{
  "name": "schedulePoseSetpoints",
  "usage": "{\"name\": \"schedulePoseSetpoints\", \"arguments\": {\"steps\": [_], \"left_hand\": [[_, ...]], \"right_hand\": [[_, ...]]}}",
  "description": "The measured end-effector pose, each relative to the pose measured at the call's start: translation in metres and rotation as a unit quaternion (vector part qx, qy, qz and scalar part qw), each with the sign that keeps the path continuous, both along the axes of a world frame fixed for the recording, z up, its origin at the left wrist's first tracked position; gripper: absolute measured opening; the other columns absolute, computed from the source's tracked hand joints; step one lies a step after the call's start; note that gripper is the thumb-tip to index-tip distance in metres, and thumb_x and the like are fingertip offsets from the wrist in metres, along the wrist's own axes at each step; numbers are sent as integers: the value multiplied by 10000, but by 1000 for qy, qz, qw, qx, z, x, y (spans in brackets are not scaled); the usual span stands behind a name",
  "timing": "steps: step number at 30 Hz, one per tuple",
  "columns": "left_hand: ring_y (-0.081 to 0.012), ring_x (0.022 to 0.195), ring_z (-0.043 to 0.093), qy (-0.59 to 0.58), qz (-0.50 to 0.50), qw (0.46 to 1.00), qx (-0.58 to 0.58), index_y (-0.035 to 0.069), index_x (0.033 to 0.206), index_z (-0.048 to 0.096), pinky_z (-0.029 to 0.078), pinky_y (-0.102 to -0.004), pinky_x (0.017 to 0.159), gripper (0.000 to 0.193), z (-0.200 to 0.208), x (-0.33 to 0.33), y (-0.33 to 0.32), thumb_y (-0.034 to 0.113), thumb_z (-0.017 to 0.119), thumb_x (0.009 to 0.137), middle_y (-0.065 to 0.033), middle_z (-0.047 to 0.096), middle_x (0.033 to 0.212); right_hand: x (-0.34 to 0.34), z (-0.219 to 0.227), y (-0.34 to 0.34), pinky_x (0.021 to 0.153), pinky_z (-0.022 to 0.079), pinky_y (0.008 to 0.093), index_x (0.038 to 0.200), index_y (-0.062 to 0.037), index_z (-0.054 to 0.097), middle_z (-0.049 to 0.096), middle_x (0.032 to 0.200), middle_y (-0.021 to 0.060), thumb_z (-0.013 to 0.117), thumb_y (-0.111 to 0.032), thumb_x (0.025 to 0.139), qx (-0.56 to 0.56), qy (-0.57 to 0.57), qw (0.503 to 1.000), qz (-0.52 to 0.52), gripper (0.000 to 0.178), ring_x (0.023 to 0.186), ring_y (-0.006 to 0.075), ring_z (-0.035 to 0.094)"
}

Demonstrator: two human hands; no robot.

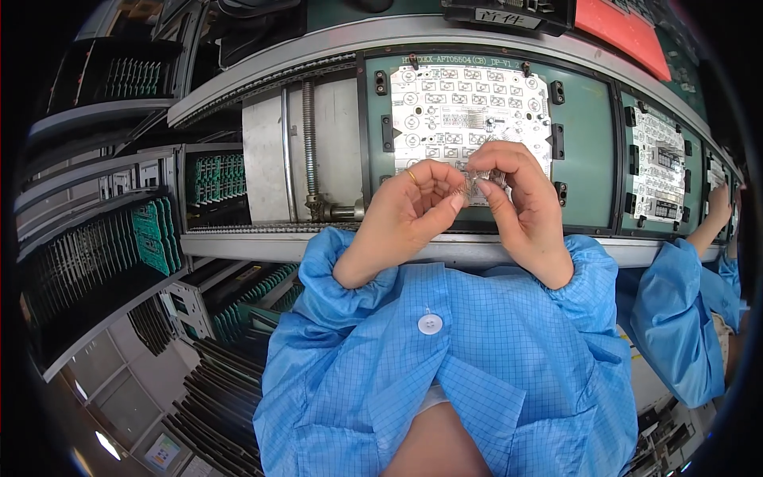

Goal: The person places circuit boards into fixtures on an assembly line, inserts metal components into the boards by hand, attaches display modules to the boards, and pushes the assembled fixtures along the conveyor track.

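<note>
Components (pixel 474 183), small and wire-leaded, are being pinched between the fingertips of the left hand (pixel 400 220) and the right hand (pixel 528 203), both being closed on the same cluster. The cluster is being held just above the lower part of a white circuit board (pixel 469 99), which is being carried in a green carrier (pixel 586 159) beneath both hands. Left of the left hand, a metal plate (pixel 265 159) and a threaded rod (pixel 309 131) are being left exposed.

Risks, as judged: leads could be getting bent or tangled, the cluster being gripped from two sides at once; a component could be getting dropped onto the board, should either pinch be loosening; a stray part could be getting overlooked, the board's lower area being covered by the hands.

Counts: own hands, two; ring (pixel 412 176) being worn on the left hand, one; components, several, the exact number being hidden by fingers; black clamps (pixel 558 141) along the board's sides, at least five being seen; second white board (pixel 658 163), one, being carried right of the right hand; co-worker's hand (pixel 718 208), one, being shown farther right.
</note>
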State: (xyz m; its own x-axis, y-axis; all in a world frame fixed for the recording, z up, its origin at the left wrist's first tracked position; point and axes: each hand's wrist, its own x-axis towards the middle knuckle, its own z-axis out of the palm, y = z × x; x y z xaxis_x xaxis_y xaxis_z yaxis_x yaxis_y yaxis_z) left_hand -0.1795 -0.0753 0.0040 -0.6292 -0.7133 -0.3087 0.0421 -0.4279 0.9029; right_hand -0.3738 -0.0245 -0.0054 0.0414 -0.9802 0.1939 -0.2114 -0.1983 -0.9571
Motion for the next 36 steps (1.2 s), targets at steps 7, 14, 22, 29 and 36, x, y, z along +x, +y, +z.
{"name": "schedulePoseSetpoints", "arguments": {"steps": [7,14,22,29,36], "left_hand": [[-71,860,566,-14,-69,995,64,3,1129,649,489,-241,798,180,6,-1,-5,107,612,986,2,638,973],[-164,879,577,-277,20,865,-417,16,1159,660,475,-292,762,229,-7,-9,-6,91,649,943,-62,635,977],[-177,959,598,-38,37,983,-176,-15,1174,625,501,-316,810,294,-6,-27,-1,183,691,967,-106,642,1129],[-87,843,607,50,63,997,21,-35,1111,616,488,-219,749,223,-2,-21,-7,161,645,1008,-48,665,969],[-102,854,634,0,97,994,-42,-18,1110,592,543,-251,737,209,-11,-20,-6,173,609,1028,-65,665,988]], "right_hand": [[3,-2,1,980,492,333,1287,32,528,562,1243,153,475,42,1008,16,-88,996,-27,284,1106,216,616],[-4,1,2,931,514,324,1442,32,433,549,1339,169,461,-41,1042,153,-282,946,-41,408,1089,200,625],[3,20,5,921,505,297,1514,-4,346,470,1442,150,449,-74,1046,164,-205,965,24,484,1094,190,615],[-9,14,4,966,489,309,1511,-18,356,471,1449,150,550,-79,1013,217,-359,907,28,538,1174,194,579],[-11,9,6,964,501,294,1373,18,501,605,1224,93,624,19,957,184,-229,956,13,435,1103,134,587]]}}
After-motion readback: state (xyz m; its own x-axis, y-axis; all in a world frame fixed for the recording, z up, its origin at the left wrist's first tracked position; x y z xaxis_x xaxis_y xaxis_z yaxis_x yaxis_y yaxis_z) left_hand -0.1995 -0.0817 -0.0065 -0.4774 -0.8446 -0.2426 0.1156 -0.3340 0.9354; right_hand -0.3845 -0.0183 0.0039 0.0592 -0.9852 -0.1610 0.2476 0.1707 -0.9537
